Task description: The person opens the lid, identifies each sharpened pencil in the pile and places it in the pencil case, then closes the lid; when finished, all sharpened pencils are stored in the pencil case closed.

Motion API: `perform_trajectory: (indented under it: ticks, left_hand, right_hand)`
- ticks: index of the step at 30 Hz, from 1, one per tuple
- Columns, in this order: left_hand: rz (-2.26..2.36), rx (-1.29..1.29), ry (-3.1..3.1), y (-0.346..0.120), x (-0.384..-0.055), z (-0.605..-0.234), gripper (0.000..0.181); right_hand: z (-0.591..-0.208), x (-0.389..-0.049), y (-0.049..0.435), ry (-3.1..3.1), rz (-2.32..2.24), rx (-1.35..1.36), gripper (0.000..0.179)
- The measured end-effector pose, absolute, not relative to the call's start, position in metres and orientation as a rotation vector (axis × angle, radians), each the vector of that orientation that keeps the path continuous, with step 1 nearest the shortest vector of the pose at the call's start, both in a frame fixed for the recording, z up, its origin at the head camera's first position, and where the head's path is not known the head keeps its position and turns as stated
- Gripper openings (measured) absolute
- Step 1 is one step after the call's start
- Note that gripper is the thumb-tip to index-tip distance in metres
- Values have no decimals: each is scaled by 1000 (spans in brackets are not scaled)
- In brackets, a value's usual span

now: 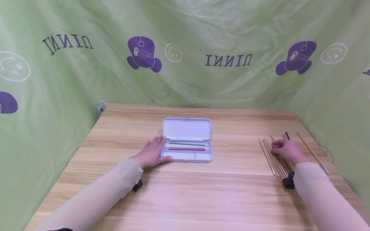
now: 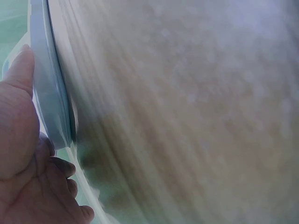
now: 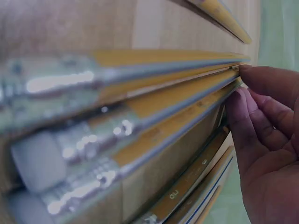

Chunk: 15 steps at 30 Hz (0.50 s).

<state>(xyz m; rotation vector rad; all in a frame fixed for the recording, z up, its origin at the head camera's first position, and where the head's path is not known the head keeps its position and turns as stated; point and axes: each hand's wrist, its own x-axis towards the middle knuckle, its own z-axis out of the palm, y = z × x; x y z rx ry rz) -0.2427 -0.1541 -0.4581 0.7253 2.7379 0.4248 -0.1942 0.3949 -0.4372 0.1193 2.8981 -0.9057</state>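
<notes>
My left hand [image 1: 151, 152] lies with fingers extended along the left side of an open pale pencil case [image 1: 179, 156], its thumb by the front edge. In the left wrist view the thumb [image 2: 23, 70] touches the case's side wall [image 2: 49, 84]. Several pencils [image 1: 188, 149], green, orange and red, lie in the case's rear compartment. At the right, my right hand [image 1: 287, 150] is over a loose group of yellow pencils [image 1: 266, 157]. Thumb and index finger pinch at the far end of a yellow pencil [image 3: 187, 105]; white erasers in metal ferrules are at the near ends.
One pencil [image 1: 312, 152] lies apart, right of the right hand, near the table's right edge. A dark-tipped stick [image 1: 287, 135] shows behind that hand. The case lid [image 1: 187, 128] stands raised toward the back. A green printed curtain [image 1: 185, 83] surrounds the wooden table [image 1: 185, 195].
</notes>
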Motion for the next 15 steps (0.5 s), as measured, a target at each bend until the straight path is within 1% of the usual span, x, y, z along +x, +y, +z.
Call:
perform_trajectory:
  ticks: [11, 15]
  left_hand:
    - [432, 726, 2739, -154, -242, -456, 102]
    - [431, 726, 2737, -154, -243, -458, 102]
  right_hand:
    - [-432, -194, 388, 2836, -945, 194, 43]
    - [-432, -195, 385, 2838, -917, 187, 40]
